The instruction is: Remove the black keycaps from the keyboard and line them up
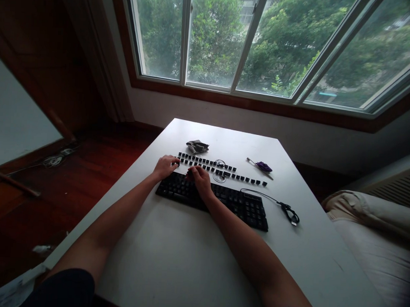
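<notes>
A black keyboard (238,204) lies slanted on the white table (187,257). Behind it run two rows of loose black keycaps (224,169). My left hand (164,166) rests at the left end of those rows, fingers curled and pinching at a keycap there. My right hand (200,179) sits over the keyboard's upper left part with its fingers bent down; what they hold, if anything, is hidden. A wire keycap puller (220,163) lies among the keycaps.
The keyboard's black cable and plug (289,213) trail off to the right. A purple-headed brush (263,167) and a crumpled dark cloth (197,146) lie at the back of the table. A window stands beyond, wooden floor on the left, a pale cushion (368,210) on the right.
</notes>
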{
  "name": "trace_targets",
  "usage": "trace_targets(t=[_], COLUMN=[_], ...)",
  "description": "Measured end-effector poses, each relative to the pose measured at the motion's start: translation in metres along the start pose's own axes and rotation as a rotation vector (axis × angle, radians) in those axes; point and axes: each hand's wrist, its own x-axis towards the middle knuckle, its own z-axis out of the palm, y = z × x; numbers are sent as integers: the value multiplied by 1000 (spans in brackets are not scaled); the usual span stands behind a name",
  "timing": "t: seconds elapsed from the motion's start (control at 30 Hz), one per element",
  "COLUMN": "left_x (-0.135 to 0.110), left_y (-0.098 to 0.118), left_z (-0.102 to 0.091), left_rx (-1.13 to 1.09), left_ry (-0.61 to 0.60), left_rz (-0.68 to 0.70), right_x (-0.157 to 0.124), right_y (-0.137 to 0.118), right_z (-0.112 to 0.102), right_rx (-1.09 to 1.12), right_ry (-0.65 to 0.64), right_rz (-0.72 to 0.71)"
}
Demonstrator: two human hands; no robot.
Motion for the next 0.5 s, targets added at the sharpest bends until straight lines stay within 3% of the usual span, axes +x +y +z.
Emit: trace_targets(t=[0.27, 0.5], left_x=[23, 27], left_y=[6, 4], left_z=[19, 25], left_rx=[98, 94], left_ry=[-83, -102], left_rz=[44, 66], right_x=[0, 1], right_y=[-1, 3], right_z=[0, -1], right_rx=[-6, -16], right_ry=[6, 2], right_rz=[18, 4])
